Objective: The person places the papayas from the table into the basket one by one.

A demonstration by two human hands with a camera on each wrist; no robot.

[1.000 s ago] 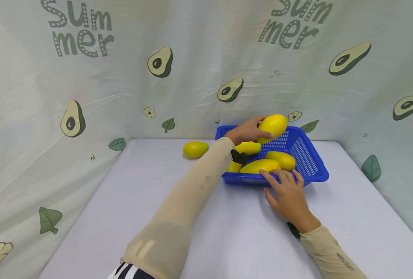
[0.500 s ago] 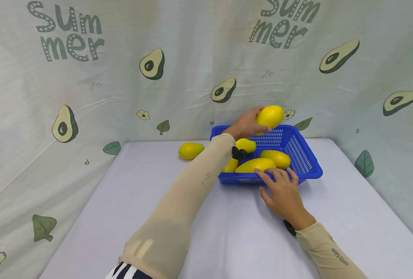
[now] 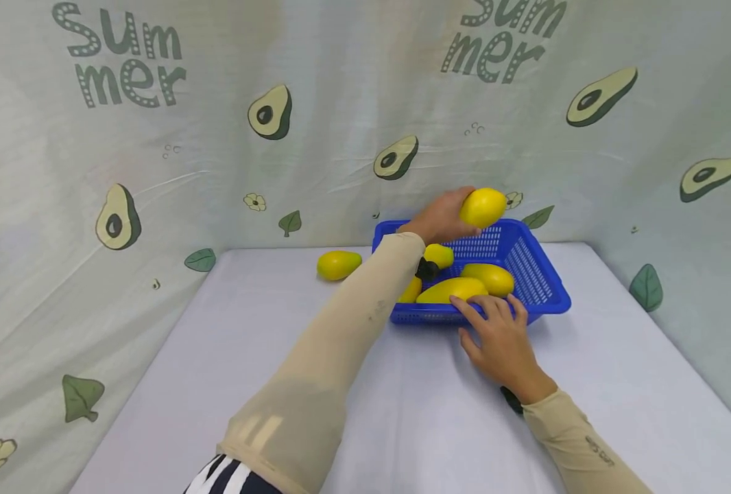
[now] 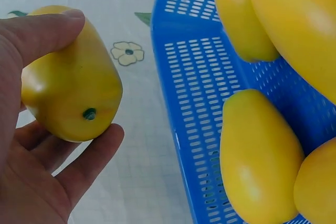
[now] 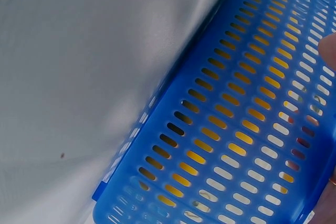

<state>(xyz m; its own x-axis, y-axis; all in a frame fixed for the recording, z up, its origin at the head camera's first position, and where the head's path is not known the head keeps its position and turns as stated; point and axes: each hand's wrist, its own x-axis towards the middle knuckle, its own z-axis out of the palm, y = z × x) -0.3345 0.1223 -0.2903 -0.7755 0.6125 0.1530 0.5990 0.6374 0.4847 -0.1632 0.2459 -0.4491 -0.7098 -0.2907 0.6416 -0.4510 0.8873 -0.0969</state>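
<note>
My left hand [image 3: 442, 216] grips a yellow mango [image 3: 484, 208] above the back rim of a blue plastic basket [image 3: 540, 274]. In the left wrist view the held mango [image 4: 73, 87] shows its small dark stem end, with the thumb over it and the fingers beneath. My right hand [image 3: 506, 339] is at the basket's front rim, its fingers hooked over the edge and its thumb outside the wall. Several yellow mangoes lie in the basket, among them one at the front [image 3: 452, 290] and one to its right [image 3: 489, 279]. My left wrist partly hides others.
Another yellow-green mango [image 3: 339, 265] lies on the white table [image 3: 267, 343], left of the basket. A curtain [image 3: 328, 171] printed with avocados hangs behind and at both sides. The left forearm crosses over the table.
My left hand has lifted the mango a little and carried it slightly right over the basket. The right hand stays at the front rim. The head view has shifted slightly.
</note>
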